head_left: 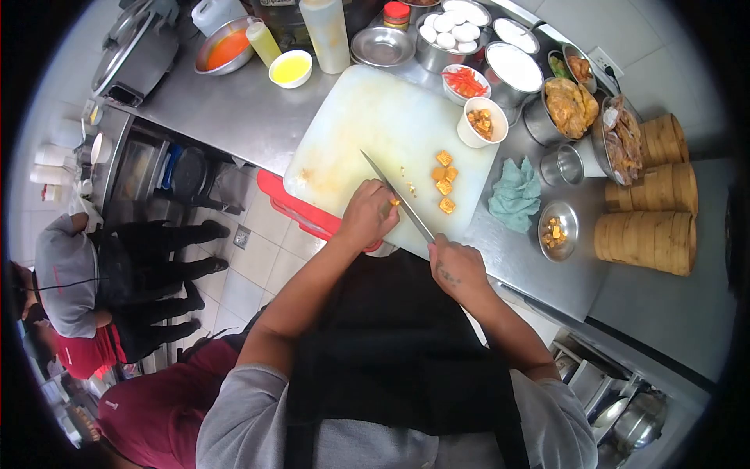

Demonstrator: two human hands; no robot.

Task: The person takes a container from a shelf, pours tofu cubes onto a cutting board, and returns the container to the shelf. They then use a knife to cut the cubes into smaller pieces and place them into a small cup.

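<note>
My right hand is wrapped round the handle of a long kitchen knife, its blade slanting up and left over the white cutting board. Just left of the blade, my left hand has bent fingers closed on a small golden-orange food piece, mostly hidden. Small crumbs lie on the blade's right. Further right on the board are several golden cubes that look like fried tofu. A white tub at the board's right edge holds similar cut pieces.
Right of the board are a crumpled green cloth, a metal bowl of golden pieces and stacked bamboo steamers. Behind stand a pot of eggs, a tall bottle and a bowl of yellow liquid. Several people stand at left.
</note>
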